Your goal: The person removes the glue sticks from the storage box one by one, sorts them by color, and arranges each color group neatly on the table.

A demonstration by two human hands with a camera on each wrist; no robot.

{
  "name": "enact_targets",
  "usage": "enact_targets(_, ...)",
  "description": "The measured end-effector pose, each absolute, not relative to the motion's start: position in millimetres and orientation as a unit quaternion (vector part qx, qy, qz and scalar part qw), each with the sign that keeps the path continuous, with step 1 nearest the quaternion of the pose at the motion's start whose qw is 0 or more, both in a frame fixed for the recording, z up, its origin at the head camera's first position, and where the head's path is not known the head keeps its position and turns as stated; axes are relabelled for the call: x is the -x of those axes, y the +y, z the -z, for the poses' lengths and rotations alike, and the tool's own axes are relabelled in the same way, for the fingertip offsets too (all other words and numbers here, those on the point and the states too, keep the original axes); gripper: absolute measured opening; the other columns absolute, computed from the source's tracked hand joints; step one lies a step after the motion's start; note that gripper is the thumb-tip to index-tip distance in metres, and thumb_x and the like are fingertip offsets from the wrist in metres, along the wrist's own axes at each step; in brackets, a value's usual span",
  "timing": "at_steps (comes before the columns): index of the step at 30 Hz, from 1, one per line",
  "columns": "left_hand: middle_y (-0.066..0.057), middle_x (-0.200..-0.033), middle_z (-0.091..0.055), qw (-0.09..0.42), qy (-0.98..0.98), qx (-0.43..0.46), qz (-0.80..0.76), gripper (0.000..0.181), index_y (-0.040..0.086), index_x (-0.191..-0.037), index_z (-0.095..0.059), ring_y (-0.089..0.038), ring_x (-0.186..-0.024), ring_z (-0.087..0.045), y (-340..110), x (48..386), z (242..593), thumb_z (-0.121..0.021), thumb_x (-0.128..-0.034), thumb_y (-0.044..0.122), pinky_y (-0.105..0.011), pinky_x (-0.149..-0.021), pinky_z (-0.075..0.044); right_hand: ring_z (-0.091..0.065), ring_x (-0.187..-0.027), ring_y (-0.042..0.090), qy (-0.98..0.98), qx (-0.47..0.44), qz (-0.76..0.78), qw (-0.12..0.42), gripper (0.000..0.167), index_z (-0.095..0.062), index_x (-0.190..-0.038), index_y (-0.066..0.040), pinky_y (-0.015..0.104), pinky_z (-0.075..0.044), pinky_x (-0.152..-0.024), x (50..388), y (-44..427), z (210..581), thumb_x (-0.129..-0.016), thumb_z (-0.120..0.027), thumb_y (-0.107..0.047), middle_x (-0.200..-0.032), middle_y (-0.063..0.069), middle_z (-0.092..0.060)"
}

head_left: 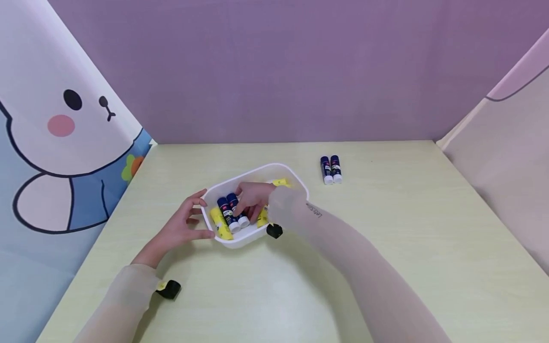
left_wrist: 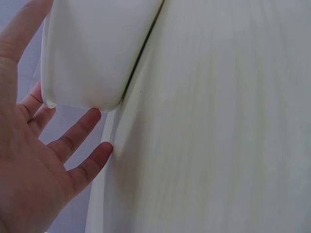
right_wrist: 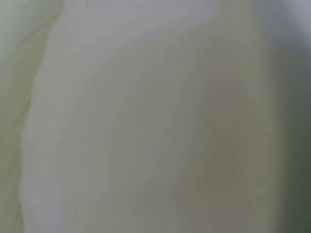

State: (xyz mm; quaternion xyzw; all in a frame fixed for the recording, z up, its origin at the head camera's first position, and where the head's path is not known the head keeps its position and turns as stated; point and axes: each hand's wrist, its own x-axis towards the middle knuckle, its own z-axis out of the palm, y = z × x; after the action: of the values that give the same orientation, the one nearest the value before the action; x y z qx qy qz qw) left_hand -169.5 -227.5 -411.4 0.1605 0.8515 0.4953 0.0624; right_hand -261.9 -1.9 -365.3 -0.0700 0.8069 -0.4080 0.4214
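I work from the head view; the right wrist view is a blur and gives me nothing usable.

Position: the white tray (head_left: pixel 233 244) sits at the centre of the frame, on the pale tabletop (head_left: pixel 407 228). My left hand (head_left: pixel 182 222) holds its left end, fingers spread and lightly bent, thumb at the lower-left corner. My right hand (head_left: pixel 256 194) is inside the tray, fingers curled, thumb and index finger pinching the right-hand blue tube (head_left: pixel 234 205). The far side of that pinch is hidden, so I cannot tell how firm it is.

Contents: the left-hand blue tube (head_left: pixel 228 214) lies parallel, just beside the pinched one. A yellow roll (head_left: pixel 220 223) lies at the tray's left end; more yellow shows below the right hand and near the upper-right rim. A pair of blue tubes (head_left: pixel 331 169) lies side by side on the tabletop, upper right of the tray.

Procedure: I judge the step in hand to be handling the pinched tube. Brace the tray with the left hand — light pressure, no tilt. Centre the pinch on the tube's body, away from its ends. Shift the tube along its own line, lest it roll its neighbour. Before any lift, check wrist clearance — the forearm crosses the right-hand rim.
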Motion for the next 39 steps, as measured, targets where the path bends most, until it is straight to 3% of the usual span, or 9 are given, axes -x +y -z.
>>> enact_targets(20, -0.014, -0.164, -0.015, 0.063, 0.855, -0.154, -0.491, 0.067, 0.004, -0.127, -0.038, -0.046, -0.124, -0.047, -227.5, 170.9, 411.7, -0.085, -0.0795, 0.012, -0.059, -0.098, -0.04, -0.069, -0.075, 0.029, 0.805, 0.101, 0.421, 0.405, 0.073, -0.038, -0.145, -0.012, 0.04, -0.059, -0.064, 262.9, 10.8, 358.1, -0.085, -0.078, -0.006, -0.1, 0.019, -0.068)
enact_targets(32, -0.013, -0.164, -0.016, 0.062, 0.856, -0.151, -0.491, 0.068, 0.004, -0.126, -0.038, -0.046, -0.125, -0.047, -227.6, 172.3, 415.0, -0.086, -0.0788, 0.013, -0.059, -0.098, -0.039, -0.067, -0.079, 0.028, 0.78, 0.109, 0.47, 0.398, 0.074, -0.037, -0.148, -0.015, 0.045, -0.057, -0.077, 270.0, 35.9, 348.9, -0.086, -0.077, -0.006, -0.112, 0.017, -0.064)
enact_targets(39, -0.013, -0.164, -0.015, 0.063, 0.856, -0.147, -0.492, 0.068, 0.003, -0.126, -0.038, -0.046, -0.125, -0.046, -227.5, 171.6, 415.5, -0.086, -0.0783, 0.012, -0.059, -0.098, -0.039, -0.066, -0.082, 0.027, 0.79, 0.109, 0.466, 0.383, 0.073, -0.037, -0.149, -0.018, 0.041, -0.059, -0.073, 271.0, 45.8, 340.9, -0.088, -0.076, -0.008, -0.118, 0.015, -0.062)
